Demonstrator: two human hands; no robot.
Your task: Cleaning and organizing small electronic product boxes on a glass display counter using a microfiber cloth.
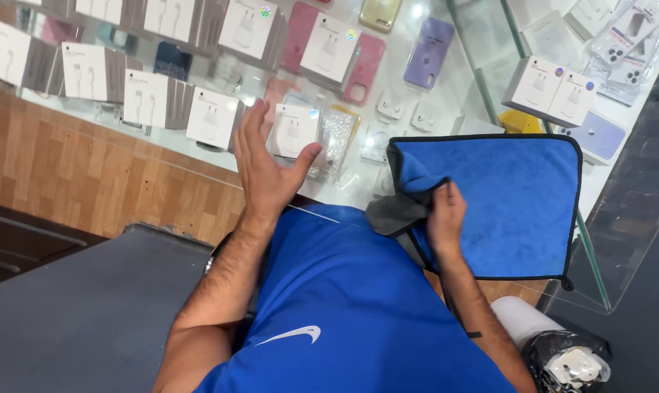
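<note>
**Cloth gripped in one hand, the other raised open**

The glass tabletop (446,73) stretches beyond both hands. A blue cloth (511,204) lies on it under the right hand (446,218), which clamps its folded corner. The left hand (267,164) hovers flat, fingers spread, holding nothing, near small white boxes (213,116).

Bright, even overhead light; white glare on the glass worktop (446,65) toward twelve o'clock; edges slightly soft, shadows faint.
</note>
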